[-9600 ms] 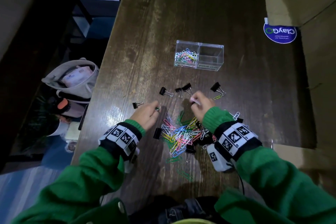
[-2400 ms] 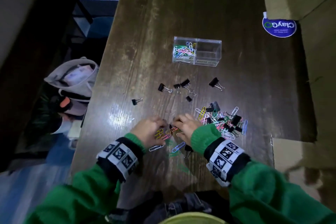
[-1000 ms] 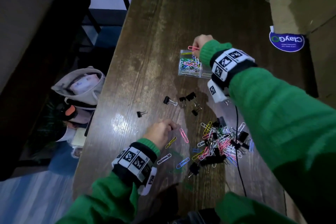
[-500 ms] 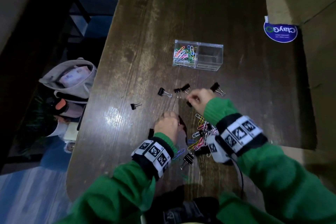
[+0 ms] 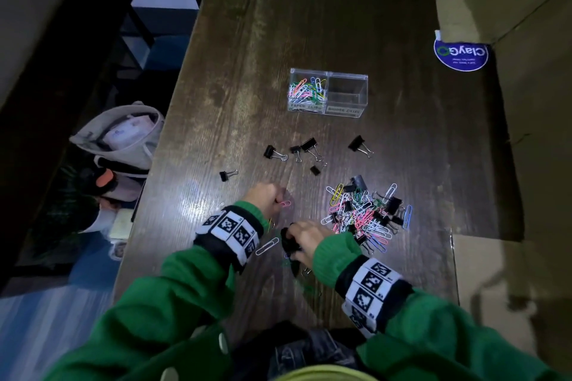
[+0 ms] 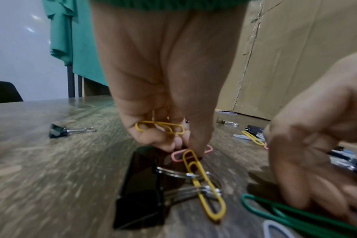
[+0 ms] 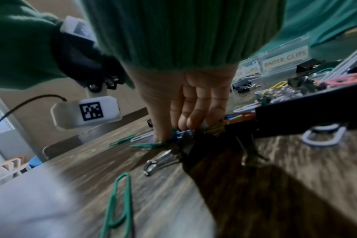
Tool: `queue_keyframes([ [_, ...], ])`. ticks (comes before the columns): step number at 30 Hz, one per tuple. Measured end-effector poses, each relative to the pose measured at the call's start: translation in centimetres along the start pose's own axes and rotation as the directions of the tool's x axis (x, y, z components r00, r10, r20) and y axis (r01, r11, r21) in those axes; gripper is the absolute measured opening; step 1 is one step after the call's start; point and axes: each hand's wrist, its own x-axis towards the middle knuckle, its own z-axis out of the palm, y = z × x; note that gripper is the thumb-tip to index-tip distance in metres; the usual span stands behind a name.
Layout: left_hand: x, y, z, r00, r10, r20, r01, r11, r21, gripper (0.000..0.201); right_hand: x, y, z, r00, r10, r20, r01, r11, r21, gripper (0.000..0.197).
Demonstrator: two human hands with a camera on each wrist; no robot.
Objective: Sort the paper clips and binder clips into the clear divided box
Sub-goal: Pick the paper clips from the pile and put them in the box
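A dark wooden surface (image 5: 309,25) with a worn grain runs away from the viewer, and a wall of brown cardboard (image 5: 526,133) stands along its right side. A round blue sticker (image 5: 460,54) with white lettering lies at the foot of that cardboard, at the surface's right edge. On the floor to the left sits an open grey bag (image 5: 123,136) with pale packets inside, beside it something with an orange part (image 5: 103,178), and farther back a dark chair (image 5: 93,25) stands against a pale wall.
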Motion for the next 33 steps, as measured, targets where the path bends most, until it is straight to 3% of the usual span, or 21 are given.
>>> queue_keyframes([
  [2, -0.1, -0.1, 0.0, 0.999, 0.026, 0.021, -0.027, 1.0, 0.015, 0.013, -0.1, -0.1, 0.3, 1.0, -0.016, -0.021, 0.016, 1.0, -0.02, 0.031],
  [5, -0.9, -0.3, -0.3, 0.995, 0.074, -0.068, -0.08, 0.992, -0.092, 0.005, -0.6, -0.3, 0.5, 0.997, -0.037, -0.065, 0.036, 0.999, -0.028, 0.026],
  [9, -2.8, -0.8, -1.0, 0.991, 0.008, -0.133, -0.058, 0.925, -0.376, 0.012, -0.8, -0.4, 0.7, 0.995, -0.063, -0.075, 0.059, 0.997, -0.054, 0.029],
  [11, -4.1, -0.7, -1.2, 0.989, -0.019, -0.149, -0.044, 0.91, -0.412, 0.015, -0.8, -0.3, 0.6, 0.993, -0.052, -0.108, 0.051, 0.999, -0.02, 0.031],
  [15, -6.1, -0.5, -0.5, 0.989, -0.079, -0.125, 0.045, 0.966, -0.253, 0.02, -1.4, 0.5, 0.2, 0.973, 0.004, -0.23, 0.04, 0.982, 0.185, 0.032],
  [17, -6.6, -0.6, 0.5, 0.987, -0.12, -0.106, 0.108, 0.988, -0.11, 0.026, -1.6, 0.7, 0.1, 0.95, 0.083, -0.301, 0.018, 0.948, 0.319, 0.021],
  [20, -6.3, -0.5, 1.8, 0.983, -0.125, -0.132, 0.129, 0.991, 0.021, 0.035, -1.6, 1.1, 0.1, 0.939, 0.197, -0.281, -0.059, 0.899, 0.433, 0.011],
  [22, -5.8, -0.1, 2.1, 0.979, -0.142, -0.148, 0.149, 0.988, 0.035, 0.037, -1.7, 1.4, 0.2, 0.956, 0.203, -0.211, -0.112, 0.92, 0.376, 0.013],
  [27, -4.3, 0.5, 1.8, 0.97, -0.189, -0.154, 0.194, 0.981, 0.017, 0.021, -2.2, 0.4, 0.4, 0.985, 0.142, -0.098, -0.143, 0.99, -0.003, 0.034],
  [30, -3.2, 0.8, 0.9, 0.976, -0.212, -0.043, 0.201, 0.963, -0.177, 0.011, -1.5, -0.2, 0.3, 0.989, 0.15, 0.007, -0.15, 0.989, -0.016, 0.042],
  [33, -1.3, 1.2, -1.0, 0.982, -0.18, 0.062, 0.183, 0.796, -0.577, 0.009, -1.2, 0.0, 0.0, 0.993, 0.108, 0.037, -0.109, 0.994, 0.016, 0.034],
])
